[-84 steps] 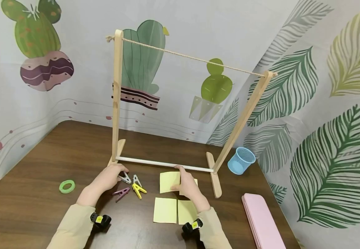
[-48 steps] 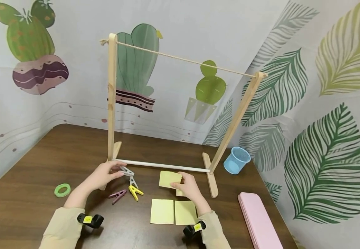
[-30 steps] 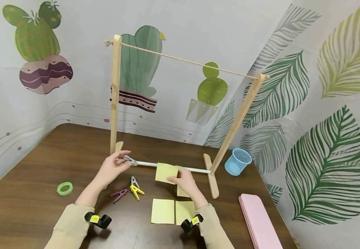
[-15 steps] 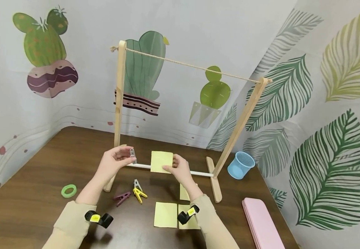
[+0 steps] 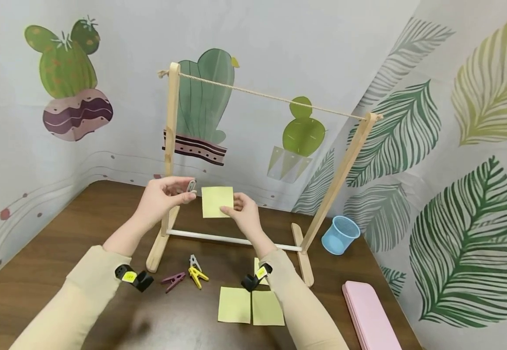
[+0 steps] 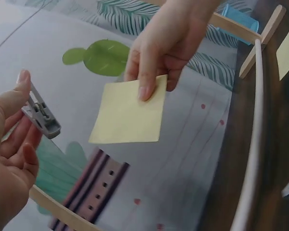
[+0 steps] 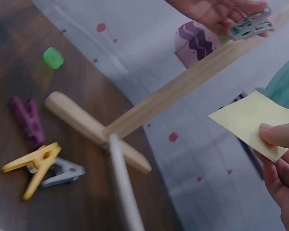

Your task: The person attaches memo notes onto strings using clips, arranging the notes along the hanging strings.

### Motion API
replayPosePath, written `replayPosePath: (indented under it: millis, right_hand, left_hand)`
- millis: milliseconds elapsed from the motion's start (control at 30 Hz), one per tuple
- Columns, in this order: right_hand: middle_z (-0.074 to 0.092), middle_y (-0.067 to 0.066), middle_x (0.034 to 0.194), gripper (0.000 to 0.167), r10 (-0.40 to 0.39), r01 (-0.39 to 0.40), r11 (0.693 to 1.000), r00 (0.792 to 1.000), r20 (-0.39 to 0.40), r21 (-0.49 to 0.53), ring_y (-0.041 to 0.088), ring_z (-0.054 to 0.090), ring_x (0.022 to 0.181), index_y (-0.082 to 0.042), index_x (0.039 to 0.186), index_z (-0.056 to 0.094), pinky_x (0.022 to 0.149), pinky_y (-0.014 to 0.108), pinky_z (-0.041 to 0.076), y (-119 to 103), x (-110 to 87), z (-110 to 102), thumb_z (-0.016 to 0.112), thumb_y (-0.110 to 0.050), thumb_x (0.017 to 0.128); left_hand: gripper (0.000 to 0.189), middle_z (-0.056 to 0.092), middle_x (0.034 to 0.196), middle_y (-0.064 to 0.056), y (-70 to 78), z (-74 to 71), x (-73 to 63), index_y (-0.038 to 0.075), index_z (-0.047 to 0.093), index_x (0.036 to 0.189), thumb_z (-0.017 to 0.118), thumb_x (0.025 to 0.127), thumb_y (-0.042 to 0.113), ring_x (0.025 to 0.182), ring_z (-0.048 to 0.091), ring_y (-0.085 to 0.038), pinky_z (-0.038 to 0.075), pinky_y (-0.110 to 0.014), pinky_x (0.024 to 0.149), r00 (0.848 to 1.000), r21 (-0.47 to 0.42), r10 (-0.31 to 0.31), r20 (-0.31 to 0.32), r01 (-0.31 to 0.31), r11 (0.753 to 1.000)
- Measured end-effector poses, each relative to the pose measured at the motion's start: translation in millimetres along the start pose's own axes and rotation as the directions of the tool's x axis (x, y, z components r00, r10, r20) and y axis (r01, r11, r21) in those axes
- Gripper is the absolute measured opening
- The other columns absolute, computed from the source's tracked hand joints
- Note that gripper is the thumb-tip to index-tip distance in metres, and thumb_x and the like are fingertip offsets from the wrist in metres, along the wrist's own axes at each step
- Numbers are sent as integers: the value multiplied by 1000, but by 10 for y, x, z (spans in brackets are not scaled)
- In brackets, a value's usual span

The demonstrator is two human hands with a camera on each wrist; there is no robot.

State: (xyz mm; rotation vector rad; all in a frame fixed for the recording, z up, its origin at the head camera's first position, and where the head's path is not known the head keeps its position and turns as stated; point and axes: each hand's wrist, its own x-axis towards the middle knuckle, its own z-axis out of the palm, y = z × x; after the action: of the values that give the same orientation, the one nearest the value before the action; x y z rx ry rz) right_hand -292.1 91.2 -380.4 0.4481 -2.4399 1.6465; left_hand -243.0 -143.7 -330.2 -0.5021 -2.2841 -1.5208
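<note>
My left hand [image 5: 157,198] pinches a grey clothespin [image 6: 41,113] between thumb and fingers, raised in front of the frame's left post. To its right, my right hand [image 5: 246,214] holds a yellow sticky note [image 5: 216,202] by its right edge, thumb in front. A small gap separates clothespin and note, both below the rope [image 5: 271,96] of the wooden frame [image 5: 171,121]. On the table lie a purple clothespin [image 7: 28,120], a yellow clothespin [image 5: 196,277] and another grey clothespin [image 7: 63,172]. More sticky notes [image 5: 234,305] lie nearby, one partly hidden by my right sleeve.
A white bar [image 5: 218,238] joins the frame's wooden feet [image 5: 157,252]. At the back right stands a blue mesh cup [image 5: 340,236]. A pink case [image 5: 369,313] lies along the right table edge. A green ring [image 7: 53,57] lies on the left.
My left hand has picked the grey clothespin up off the table. My right hand has lifted one sticky note. Both hands have risen, and the note has moved left toward the clothespin.
</note>
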Motion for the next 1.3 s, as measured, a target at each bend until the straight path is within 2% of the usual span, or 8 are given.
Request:
replayPosePath:
  millis: [233,367,467,600,867,1033,1133,1300]
  right_hand:
    - [72,21,99,34,-54,56,997,998,-31,57,20,68,84,3,110,65,74,25,55,-366,284,11,79,-10,82]
    - [72,21,99,33,-89,90,993,996,-26,75,13,66,80,3,110,65,70,19,52,-549,415,37,79,-10,83]
    - [72,20,98,32,-121,123,990,992,-27,72,10,64,77,2,109,65,67,17,49,-680,481,45,78,-12,83]
    - [71,21,96,31,-163,166,980,986,-37,112,8,63,75,3,109,65,66,18,48,-870,551,38,76,-11,85]
    - [71,20,97,31,-187,194,965,981,-54,174,9,64,76,3,111,63,66,18,51,-1247,742,3,75,-10,86]
    - [71,19,100,32,-220,227,955,974,-57,193,11,65,79,3,113,62,70,19,53,-1443,882,-8,75,-10,86]
    - [71,19,99,32,-238,246,950,969,-68,192,11,65,79,3,113,62,70,19,53,-1531,937,-18,75,-10,86]
    - [70,20,100,32,-263,276,940,960,-92,198,11,64,77,4,114,62,70,21,53,-1639,968,-38,74,-9,87]
  left_hand:
    - [40,71,102,-14,383,-160,319,8,70,120,80,81,13,84,56,-1,45,-17,73,985,74,168,-36,-165,983]
    - [38,71,97,-12,599,-283,514,4,72,116,81,79,5,82,57,1,45,-15,71,955,86,291,-56,-286,954]
    - [35,70,92,-2,798,-385,641,2,72,114,80,79,3,78,57,1,45,-13,69,930,113,362,-57,-354,928]
    - [32,64,88,15,1099,-516,766,4,72,115,78,83,6,75,55,1,43,-13,71,915,166,398,-61,-384,908]
    - [31,71,97,-2,1459,-590,986,3,72,116,75,85,8,80,59,9,43,-13,74,898,208,437,-51,-419,884]
    - [29,68,90,12,1577,-602,1131,-1,72,113,75,85,5,82,59,5,46,-12,79,876,165,475,-78,-459,873]
    - [28,64,89,19,1651,-627,1212,-3,71,114,72,87,6,83,59,1,46,-13,80,885,120,456,-92,-444,888]
    - [30,65,93,15,1751,-666,1299,2,70,119,68,91,12,85,61,-1,46,-14,79,933,64,339,-122,-334,940]
